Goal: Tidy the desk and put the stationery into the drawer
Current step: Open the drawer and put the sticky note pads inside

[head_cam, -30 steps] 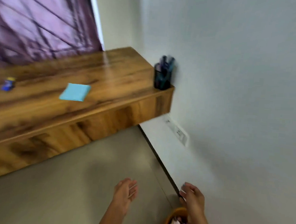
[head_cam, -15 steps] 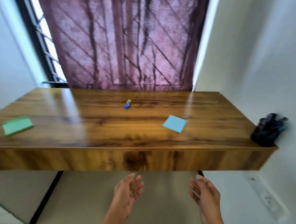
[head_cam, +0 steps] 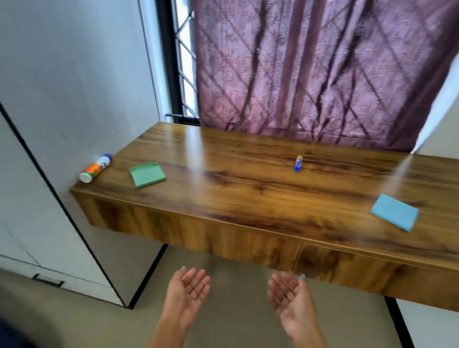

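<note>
Since half a second ago the view has swung left: the pen holder at the desk's right end has gone out of sight, and a glue bottle (head_cam: pixel 95 168) now shows at the far left corner. Both hands have turned palm up. Nearest, the left hand (head_cam: pixel 187 293) and right hand (head_cam: pixel 291 303) hover below the desk's front edge, fingers spread loosely, holding nothing. Just beyond them is the wooden drawer front (head_cam: pixel 379 274), closed. On the desk (head_cam: pixel 248 197), a blue sticky pad (head_cam: pixel 394 215) lies near the right, a green sticky pad (head_cam: pixel 147 175) near the left just beside the lying bottle, and a small blue glue stick (head_cam: pixel 298 163) farther back. A purple curtain (head_cam: pixel 325 63) hangs behind.
</note>
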